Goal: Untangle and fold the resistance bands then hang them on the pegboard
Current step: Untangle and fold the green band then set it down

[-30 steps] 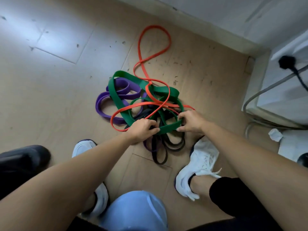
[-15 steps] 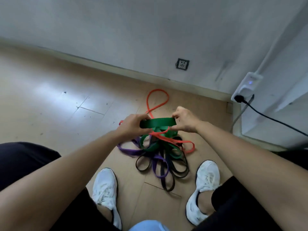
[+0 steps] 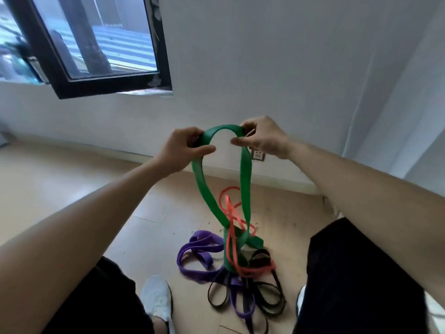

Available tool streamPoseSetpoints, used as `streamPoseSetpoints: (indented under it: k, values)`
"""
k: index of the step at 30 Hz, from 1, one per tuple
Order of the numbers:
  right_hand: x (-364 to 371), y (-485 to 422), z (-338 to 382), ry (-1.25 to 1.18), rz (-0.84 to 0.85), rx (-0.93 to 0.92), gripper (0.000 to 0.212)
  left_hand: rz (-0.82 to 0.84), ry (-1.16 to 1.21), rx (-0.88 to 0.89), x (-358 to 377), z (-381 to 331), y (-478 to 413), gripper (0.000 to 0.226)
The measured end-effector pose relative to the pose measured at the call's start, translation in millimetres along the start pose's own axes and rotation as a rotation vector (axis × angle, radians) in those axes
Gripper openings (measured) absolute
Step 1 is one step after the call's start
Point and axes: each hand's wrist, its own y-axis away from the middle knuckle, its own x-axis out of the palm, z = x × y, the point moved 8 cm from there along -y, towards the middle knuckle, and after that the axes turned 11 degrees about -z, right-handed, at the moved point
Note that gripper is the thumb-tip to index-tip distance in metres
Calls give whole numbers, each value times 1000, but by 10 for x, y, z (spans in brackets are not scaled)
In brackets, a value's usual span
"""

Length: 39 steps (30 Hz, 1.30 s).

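A wide green band [image 3: 201, 186] hangs as a tall loop from both my hands, held high above the floor. My left hand [image 3: 183, 150] grips its top left part and my right hand [image 3: 262, 137] grips its top right part. The loop's lower end stays caught in the pile below. A thin orange band [image 3: 231, 213] winds around the green one and is lifted partly with it. A purple band [image 3: 199, 254] and black bands [image 3: 265, 300] lie tangled on the wooden floor between my feet.
A white wall with a socket [image 3: 257, 155] stands straight ahead. A dark-framed window [image 3: 101, 42] is at the upper left. My white shoes [image 3: 156, 302] flank the pile. No pegboard is in view.
Both hands have risen from floor level to chest height with the green band, drawing it into a long loop. The orange band came up partly with it, and the view tilted upward.
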Motion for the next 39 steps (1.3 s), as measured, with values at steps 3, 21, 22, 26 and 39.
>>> streamPoseSetpoints:
  k: [3, 21, 22, 26, 39]
  values:
    - [-220, -244, 410, 0, -72, -68, 38, -157, 51, -5, -268, -146, -257, 36]
    - [569, -383, -999, 471, 112, 105, 38, 320, -552, 122, 576, 931, -412, 29]
    - [571, -421, -977, 380, 110, 132, 33, 264, -544, 151, 554, 885, -441, 26]
    - [642, -350, -875, 3, 220, 254, 17, 10, -247, -33, 354, 801, -662, 25]
    - [-167, -275, -397, -791, 113, 327, 15, 631, 315, -302, 1522, 493, -78, 58]
